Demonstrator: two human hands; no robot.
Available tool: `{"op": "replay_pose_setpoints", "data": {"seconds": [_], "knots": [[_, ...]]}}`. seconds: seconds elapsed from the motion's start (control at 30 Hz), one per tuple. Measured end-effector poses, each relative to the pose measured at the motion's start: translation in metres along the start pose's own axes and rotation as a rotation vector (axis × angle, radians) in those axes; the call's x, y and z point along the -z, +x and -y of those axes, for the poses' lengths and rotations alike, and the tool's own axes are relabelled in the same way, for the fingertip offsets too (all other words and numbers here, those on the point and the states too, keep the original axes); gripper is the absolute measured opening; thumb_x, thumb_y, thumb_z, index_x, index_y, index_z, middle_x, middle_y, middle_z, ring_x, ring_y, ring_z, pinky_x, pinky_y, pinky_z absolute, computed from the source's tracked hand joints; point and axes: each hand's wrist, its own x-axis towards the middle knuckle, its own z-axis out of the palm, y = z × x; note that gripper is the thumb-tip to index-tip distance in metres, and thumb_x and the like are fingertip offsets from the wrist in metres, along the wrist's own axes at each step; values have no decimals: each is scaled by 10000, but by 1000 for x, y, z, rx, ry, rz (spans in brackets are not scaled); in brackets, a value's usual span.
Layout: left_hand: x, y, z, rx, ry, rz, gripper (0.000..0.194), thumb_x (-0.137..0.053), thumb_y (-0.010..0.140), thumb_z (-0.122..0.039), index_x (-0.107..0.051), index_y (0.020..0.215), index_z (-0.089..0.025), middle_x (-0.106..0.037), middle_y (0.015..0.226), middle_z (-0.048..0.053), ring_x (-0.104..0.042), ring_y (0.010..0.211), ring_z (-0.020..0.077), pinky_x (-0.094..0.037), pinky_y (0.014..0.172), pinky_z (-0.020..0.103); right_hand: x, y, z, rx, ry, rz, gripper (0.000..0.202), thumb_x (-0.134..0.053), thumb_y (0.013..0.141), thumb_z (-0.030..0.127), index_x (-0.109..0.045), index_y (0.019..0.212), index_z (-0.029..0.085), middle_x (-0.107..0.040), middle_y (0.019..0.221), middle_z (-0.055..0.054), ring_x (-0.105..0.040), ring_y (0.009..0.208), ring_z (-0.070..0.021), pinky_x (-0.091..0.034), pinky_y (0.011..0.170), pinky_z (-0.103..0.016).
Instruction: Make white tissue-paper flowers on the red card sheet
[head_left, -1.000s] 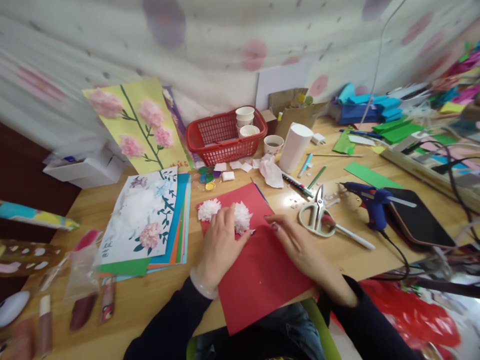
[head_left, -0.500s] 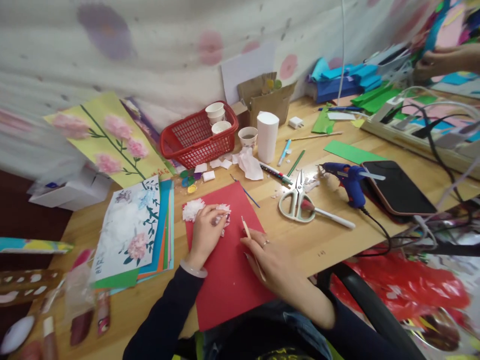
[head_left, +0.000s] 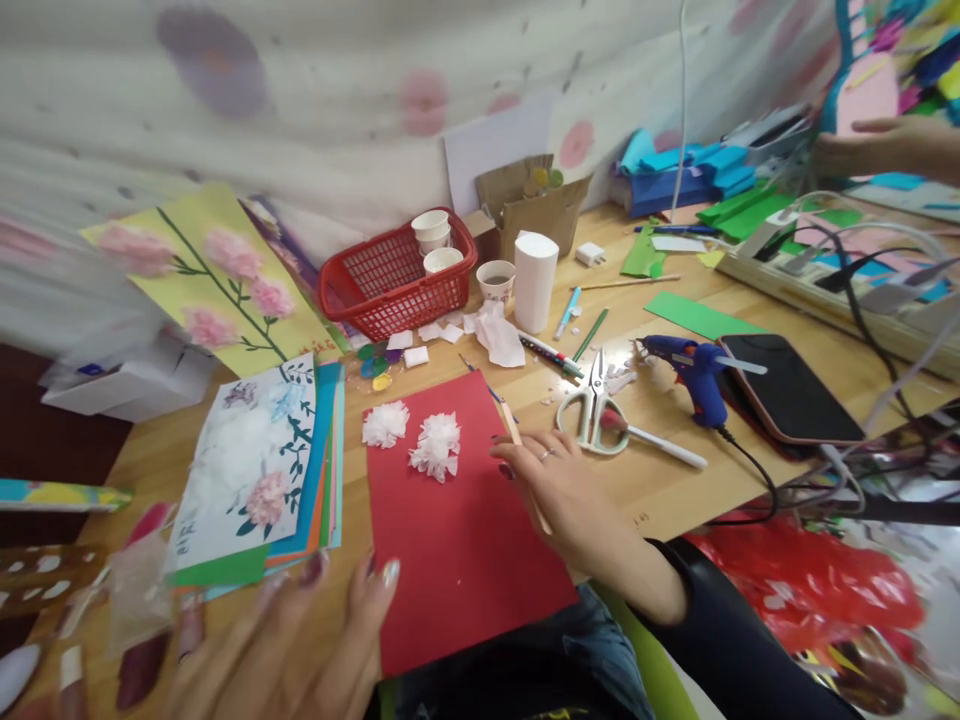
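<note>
Two ruffled white paper flowers, a left one (head_left: pixel 385 424) and a right one (head_left: pixel 436 446), lie on the upper part of a red sheet of paper (head_left: pixel 465 560). My right hand (head_left: pixel 559 480) rests over the sheet's right edge, its fingers closed around a thin wooden stick (head_left: pixel 511 424) that points up and away. Close to the camera, off the sheet's lower left corner, is my left hand (head_left: pixel 300 630). Its fingers are spread and somewhat blurred, with nothing visible in them.
White-handled scissors (head_left: pixel 595 412) and a blue glue gun (head_left: pixel 694 370) lie to the right, beside a phone (head_left: pixel 791 385). Behind stand a red basket (head_left: pixel 397 290), a paper cup (head_left: pixel 496 280) and a tissue roll (head_left: pixel 535 285). A flower picture (head_left: pixel 247 450) lies left. Another person's hand (head_left: pixel 870 150) is at upper right.
My left hand has let go of the right flower and moved down and left, its fingers opening. My right hand, still gripping the stick, has shifted slightly right and up.
</note>
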Motion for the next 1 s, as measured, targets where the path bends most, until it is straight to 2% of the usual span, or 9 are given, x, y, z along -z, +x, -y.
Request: {"op": "replay_pose_setpoints", "data": {"seconds": [0.03, 0.1, 0.17, 0.27, 0.37, 0.6, 0.77, 0.9, 1.0], "knots": [[6, -7, -1, -31, 14, -147, 265, -832, 691, -259, -746, 883, -421, -724, 952, -9, -660, 922, 277, -375, 1088, 607, 3, 1, 0, -2, 12, -33, 294, -381, 923, 67, -588, 1102, 177, -682, 984, -128, -597, 946, -290, -451, 831, -468], [0, -9, 0, 265, -148, -302, 333, -817, 705, -204, -738, 1002, -333, -717, 1015, 27, -675, 898, 236, -530, 952, 485, 4, 3, 1, -18, 62, -78, 274, -389, 940, 97, -593, 1097, 191, -680, 974, -122, -604, 940, -283, -461, 815, -447], [-19, 4, 1, 369, -279, -297, 366, -755, 784, -306, -673, 1136, -247, -717, 988, 51, -681, 731, 175, -611, 711, 362, 2, 6, 3, -46, 131, -93, 260, -402, 951, 121, -597, 1100, 205, -675, 971, -113, -613, 919, -269, -478, 793, -422], [-46, 25, 8, 707, -837, -310, 542, -859, 638, -329, -656, 1116, -174, -719, 867, 35, -692, 746, 145, -596, 669, 244, -4, 9, 8, -61, 241, -110, 242, -400, 973, 160, -594, 1103, 222, -670, 962, -96, -623, 893, -250, -496, 775, -398], [-55, 29, 13, 877, -1154, -258, 563, -869, 614, -279, -657, 1126, -174, -719, 865, 20, -699, 771, 126, -598, 705, 211, -12, 9, 14, -76, 326, -135, 232, -398, 990, 204, -602, 1095, 238, -669, 918, -77, -634, 848, -234, -502, 741, -375], [-53, 19, 0, 916, -1404, -193, 508, -740, 732, -158, -616, 1220, -232, -728, 999, 16, -716, 818, 101, -605, 764, 183, -26, 11, 48, -192, 756, -208, 40, -598, 923, 290, -601, 933, 251, -715, 994, -59, -683, 948, -209, -535, 856, -369], [-58, 17, -21, 840, -1430, -83, 576, -773, 742, -206, -554, 1273, -243, -680, 1238, 77, -712, 1012, 187, -616, 828, 262, -37, 18, 71, -360, 1237, -116, 327, -733, 815, 356, -440, 733, 234, -745, 887, -58, -712, 809, -188, -581, 751, -331], [-65, 4, -31, 866, -1406, 24, 559, -789, 755, -275, -551, 1259, -222, -662, 1283, 115, -714, 1024, 215, -591, 920, 332, -44, 12, 61, -469, 1353, -188, 470, -785, 764, 360, -342, 666, 234, -702, 669, -3, -647, 565, -134, -544, 579, -252], [-68, -4, -28, 827, -1199, 204, 430, -752, 784, -286, -612, 1180, -197, -693, 1225, 123, -733, 954, 224, -600, 893, 360, -41, 6, 43, -490, 1224, -253, 482, -768, 768, 405, -333, 650, 236, -675, 628, -4, -622, 535, -140, -509, 533, -252]]}}
